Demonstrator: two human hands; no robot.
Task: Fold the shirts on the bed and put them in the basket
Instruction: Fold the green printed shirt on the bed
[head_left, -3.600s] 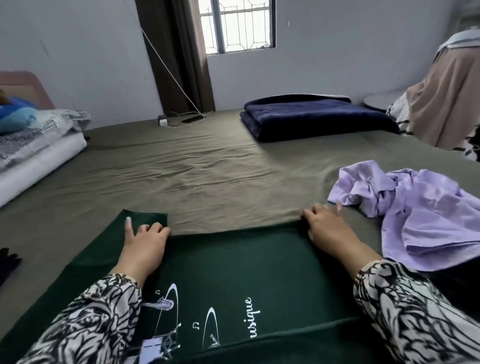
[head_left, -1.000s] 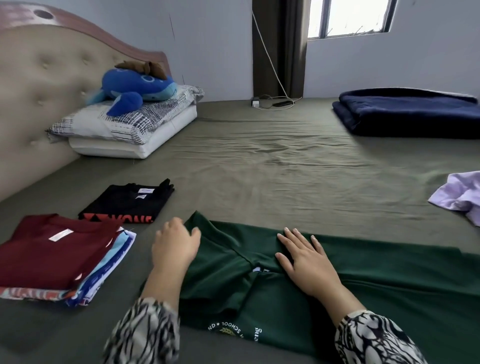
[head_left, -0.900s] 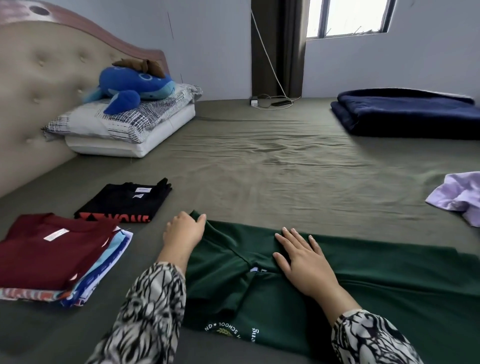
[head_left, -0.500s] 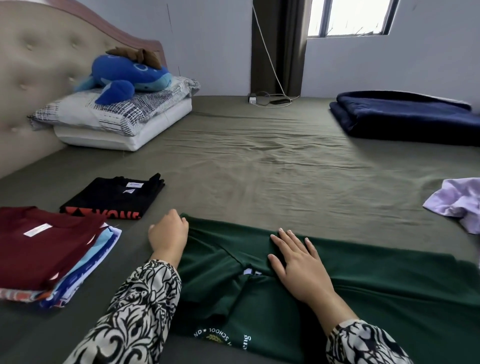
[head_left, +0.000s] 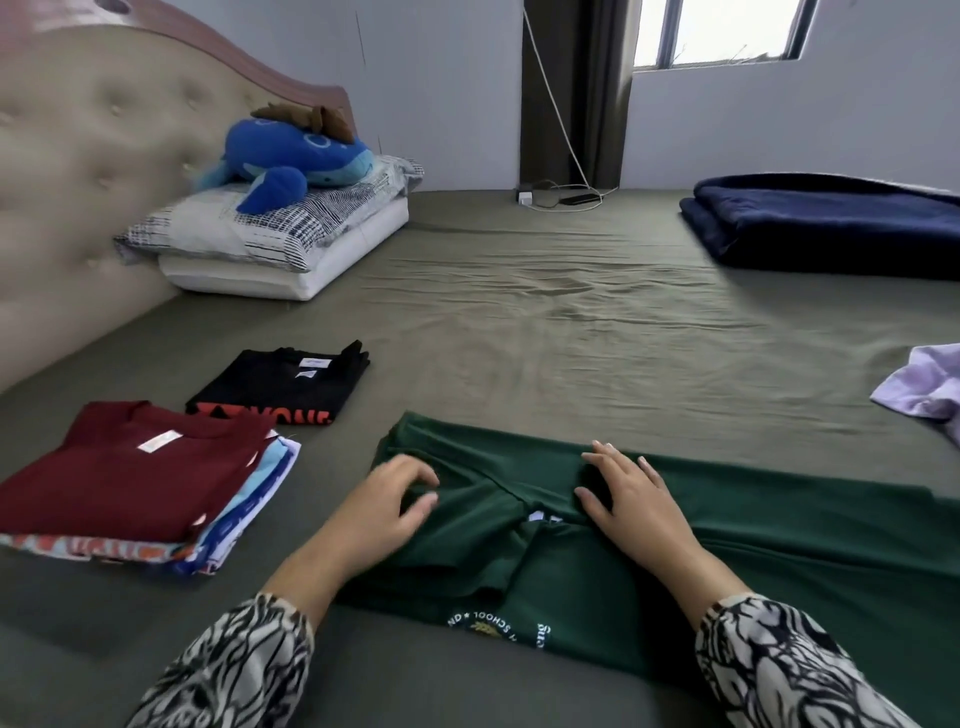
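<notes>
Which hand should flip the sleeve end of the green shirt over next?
Probably the left hand. It hovers with curled fingers right over the loose sleeve end of the dark green cotton shirt, nearest the edge. The right hand lies flat by the collar, so it can pin the cloth.

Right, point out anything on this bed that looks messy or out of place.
The lilac shirt lies crumpled at the bed's right edge, unfolded, unlike the neat maroon-topped stack and folded black shirt. The green shirt is only part-folded.
</notes>
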